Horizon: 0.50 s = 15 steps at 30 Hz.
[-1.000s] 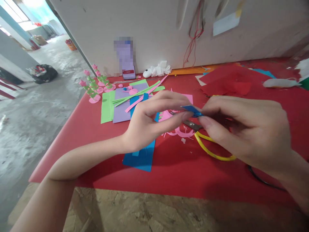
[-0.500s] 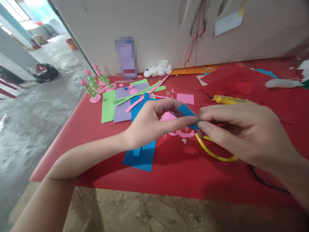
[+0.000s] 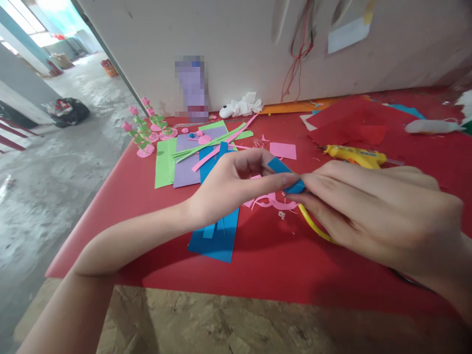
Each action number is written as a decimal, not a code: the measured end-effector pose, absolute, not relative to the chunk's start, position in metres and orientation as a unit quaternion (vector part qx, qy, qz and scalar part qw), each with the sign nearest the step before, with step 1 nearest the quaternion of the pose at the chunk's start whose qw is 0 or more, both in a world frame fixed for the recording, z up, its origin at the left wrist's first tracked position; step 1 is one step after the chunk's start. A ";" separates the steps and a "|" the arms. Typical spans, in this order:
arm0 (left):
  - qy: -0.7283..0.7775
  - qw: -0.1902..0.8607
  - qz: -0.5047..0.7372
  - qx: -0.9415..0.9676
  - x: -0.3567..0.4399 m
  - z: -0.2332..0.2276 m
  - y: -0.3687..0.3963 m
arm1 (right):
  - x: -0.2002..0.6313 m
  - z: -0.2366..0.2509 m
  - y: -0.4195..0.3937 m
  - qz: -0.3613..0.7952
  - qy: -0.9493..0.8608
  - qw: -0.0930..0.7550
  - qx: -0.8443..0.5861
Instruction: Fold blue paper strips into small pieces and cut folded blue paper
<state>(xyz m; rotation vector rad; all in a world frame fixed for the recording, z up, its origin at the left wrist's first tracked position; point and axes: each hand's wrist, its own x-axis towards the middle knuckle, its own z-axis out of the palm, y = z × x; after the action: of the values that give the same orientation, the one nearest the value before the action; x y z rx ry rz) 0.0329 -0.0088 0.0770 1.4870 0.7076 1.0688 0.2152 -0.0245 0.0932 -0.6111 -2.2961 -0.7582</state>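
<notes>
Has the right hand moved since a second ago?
Yes. The right hand has sunk towards the viewer, uncovering the yellow glue gun.

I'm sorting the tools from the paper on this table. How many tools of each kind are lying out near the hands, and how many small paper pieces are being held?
Glue gun: 1
Scissors: 1 (partly hidden under the right hand)
Blue paper piece pinched between left hand and right hand: 1
Total: 3
</notes>
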 end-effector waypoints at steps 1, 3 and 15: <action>0.299 0.551 0.454 0.633 0.033 0.077 -0.008 | 0.214 0.093 -0.025 -0.293 -0.871 0.316 -0.236; 0.300 0.536 0.460 0.641 0.033 0.078 -0.008 | 0.213 0.093 -0.026 -0.301 -0.872 0.302 -0.240; 0.306 0.494 0.494 0.647 0.032 0.081 -0.010 | 0.210 0.095 -0.027 -0.052 -0.842 0.380 -0.379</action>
<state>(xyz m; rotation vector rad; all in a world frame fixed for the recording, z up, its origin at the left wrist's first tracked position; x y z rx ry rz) 0.0316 -0.0104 0.0812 1.5678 0.7420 1.1979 0.2096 -0.0266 0.0948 -0.9673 -2.1508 -0.1333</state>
